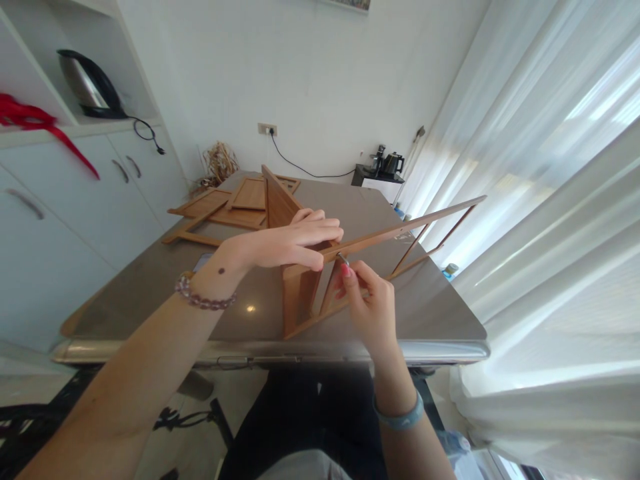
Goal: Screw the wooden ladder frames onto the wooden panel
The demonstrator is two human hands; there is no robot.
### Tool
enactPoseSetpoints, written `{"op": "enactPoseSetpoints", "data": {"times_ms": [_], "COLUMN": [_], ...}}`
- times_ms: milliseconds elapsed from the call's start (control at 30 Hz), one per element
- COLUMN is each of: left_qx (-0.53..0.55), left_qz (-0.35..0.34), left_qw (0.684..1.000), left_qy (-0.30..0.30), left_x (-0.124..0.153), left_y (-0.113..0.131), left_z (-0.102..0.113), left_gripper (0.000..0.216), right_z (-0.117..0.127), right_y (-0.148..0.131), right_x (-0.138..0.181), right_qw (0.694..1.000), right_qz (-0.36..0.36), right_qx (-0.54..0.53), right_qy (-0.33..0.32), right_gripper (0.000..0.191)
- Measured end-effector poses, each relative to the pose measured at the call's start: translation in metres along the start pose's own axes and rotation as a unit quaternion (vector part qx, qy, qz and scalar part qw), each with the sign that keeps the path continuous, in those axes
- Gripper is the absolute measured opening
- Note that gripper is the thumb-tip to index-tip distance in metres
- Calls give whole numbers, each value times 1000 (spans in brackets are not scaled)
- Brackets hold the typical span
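Observation:
A wooden frame [415, 225] with long side rails and crosspieces lies on its side on the table, with a flat board [280, 200] joined at its left end. My left hand [295, 241] is laid over the joint, its fingers across the upper rail and its thumb on the near side, steadying the piece. In my right hand [371, 300], thumb and fingers pinch a thin metal Allen key [343, 259]. The key's tip meets the rail just right of my left thumb. The screw head under it is too small to make out.
More wooden panels [215, 203] lie on the far left of the grey table [400, 323]. A phone-like object [203, 260] is partly hidden by my left wrist. Beyond the table stand a small black cabinet [373, 176] with a kettle, and dried stalks [220, 163]. White curtains [530, 267] hang right.

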State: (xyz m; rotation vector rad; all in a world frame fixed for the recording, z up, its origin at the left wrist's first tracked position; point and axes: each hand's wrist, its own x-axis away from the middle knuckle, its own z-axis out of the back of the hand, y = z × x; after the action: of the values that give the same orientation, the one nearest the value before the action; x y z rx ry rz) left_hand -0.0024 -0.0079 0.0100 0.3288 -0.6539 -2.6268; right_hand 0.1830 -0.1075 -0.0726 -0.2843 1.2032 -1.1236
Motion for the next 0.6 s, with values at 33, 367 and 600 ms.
{"op": "enactPoseSetpoints", "data": {"times_ms": [33,367,600], "left_qx": [-1,-12,-21], "left_qz": [-2,-3,-6], "left_qw": [1000,1000,1000], "left_qy": [1,-1,-7], "left_x": [0,0,-1], "left_y": [-1,3,2], "left_z": [0,2,2], "left_gripper": [25,22,27], "right_z": [3,30,23], "right_y": [2,18,24], "right_x": [-2,-31,-31], "right_qw": [998,927,951], "right_qz": [30,281,252], "right_qx": [49,249,180], "right_qy": [10,18,27], "right_gripper": [35,23,22]}}
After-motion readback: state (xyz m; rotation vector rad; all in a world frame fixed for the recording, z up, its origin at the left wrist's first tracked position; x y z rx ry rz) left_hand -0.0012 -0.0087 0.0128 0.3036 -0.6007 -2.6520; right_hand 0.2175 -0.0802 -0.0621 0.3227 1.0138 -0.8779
